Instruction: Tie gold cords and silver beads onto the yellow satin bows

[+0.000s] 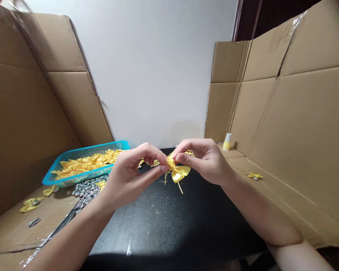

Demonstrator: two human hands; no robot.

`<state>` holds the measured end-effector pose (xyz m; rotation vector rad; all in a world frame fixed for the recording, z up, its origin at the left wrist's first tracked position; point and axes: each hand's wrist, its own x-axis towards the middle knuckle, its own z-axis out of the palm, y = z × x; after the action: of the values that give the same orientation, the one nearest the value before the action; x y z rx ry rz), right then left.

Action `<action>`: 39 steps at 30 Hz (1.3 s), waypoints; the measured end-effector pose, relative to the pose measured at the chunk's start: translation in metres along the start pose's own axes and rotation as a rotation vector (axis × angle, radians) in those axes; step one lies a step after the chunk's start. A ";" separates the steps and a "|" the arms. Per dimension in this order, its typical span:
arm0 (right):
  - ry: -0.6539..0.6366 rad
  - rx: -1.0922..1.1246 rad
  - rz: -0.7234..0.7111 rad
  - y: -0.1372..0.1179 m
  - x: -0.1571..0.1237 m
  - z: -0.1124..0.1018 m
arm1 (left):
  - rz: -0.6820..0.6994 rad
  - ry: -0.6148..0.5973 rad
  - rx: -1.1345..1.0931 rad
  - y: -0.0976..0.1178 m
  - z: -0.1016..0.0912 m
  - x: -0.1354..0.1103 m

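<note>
Yellow satin catches the light at the middle of the scene, where a small ribbon bow (180,174) is held up above the black table (164,226). From where I stand, the left hand (132,175) has its grip closed, thumb and forefinger pinching the gathered part of the bow. The right hand (205,162) meets it from the other side, its grip drawn just as tight on the upper part of the bow, so the tips of both nearly touch. One shiny loop droops below them, with a thin strand hanging down. Behind the fingers, partly hidden, lie some yellow and dark pieces (155,162) too small to make out. Off to the left, a blue basket (48,177) carries a heap of yellow bows (87,164), and just in front of it spreads a pile of silvery beads (84,190). Nearer the left edge, a bow with a silvery centre (31,204) rests on cardboard (53,214). Over on the right, a white-and-yellow bottle (227,143) stands upright near the wall, and another finished-looking bow (254,175) lies nearer, beside the tall cardboard panel (293,131).
</note>
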<state>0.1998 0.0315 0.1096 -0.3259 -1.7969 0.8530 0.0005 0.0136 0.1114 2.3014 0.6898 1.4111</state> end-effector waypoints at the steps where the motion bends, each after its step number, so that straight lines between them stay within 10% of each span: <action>1: 0.004 -0.040 -0.036 -0.002 -0.001 0.000 | 0.016 0.001 0.002 0.000 0.000 0.000; 17: 0.059 -0.388 -0.394 -0.012 -0.007 0.007 | 0.161 0.118 -0.104 -0.007 0.003 0.000; 39: 0.095 0.030 -0.157 0.008 -0.004 0.013 | 0.199 0.225 -0.125 -0.009 0.012 -0.002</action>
<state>0.1879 0.0299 0.0991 -0.1994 -1.6958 0.7415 0.0083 0.0194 0.0999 2.1847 0.4274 1.7699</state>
